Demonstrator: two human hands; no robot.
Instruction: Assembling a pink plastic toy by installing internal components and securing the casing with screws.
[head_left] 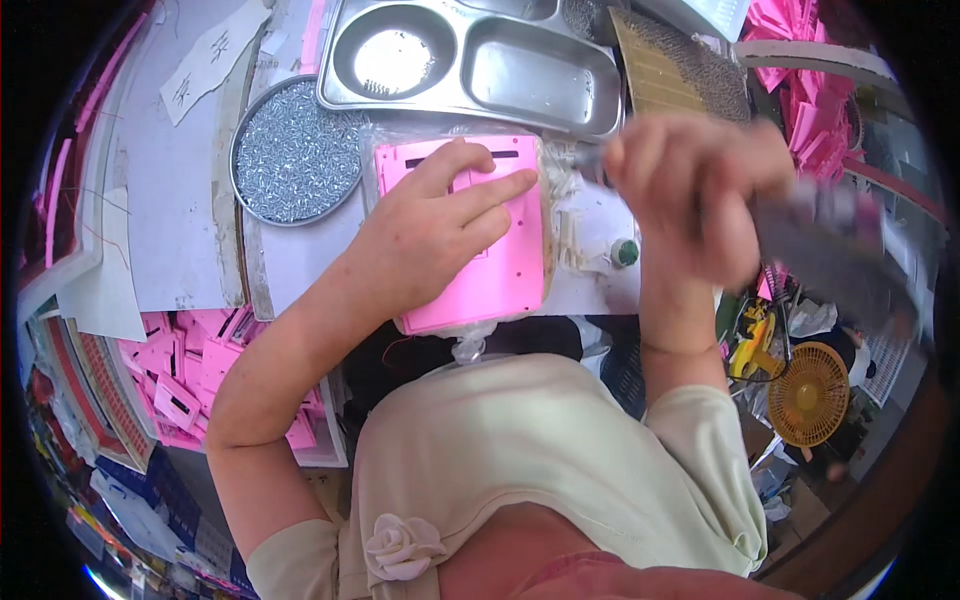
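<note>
**Left hand pins a pink plate while the right hand holds a blurred tool**

At the lower left of the frame a bin of pink parts [185,375] sits below the table edge. Above it, at the upper left, a grey sheet [175,215] lies on the table with a paper strip [212,58] on top. Just right of that is a round tray of small metal screws [296,150], and above it, at the top centre, a steel compartment tray [470,62].

In the middle of the frame the left hand [435,235] lies flat on a pink plastic plate [500,270], fingers spread open and pressing down on it, not curled around anything. The plate rests on a clear plastic bag [470,345] at the near edge of the table.

Right of centre, the right hand [690,195] is raised above the table, its fingers closed around a dark tool [825,250] that is blurred; its kind cannot be told. Below that hand a small green-capped bottle [624,252] stands on the table. At the lower right a yellow fan [808,392] sits on the floor.
</note>
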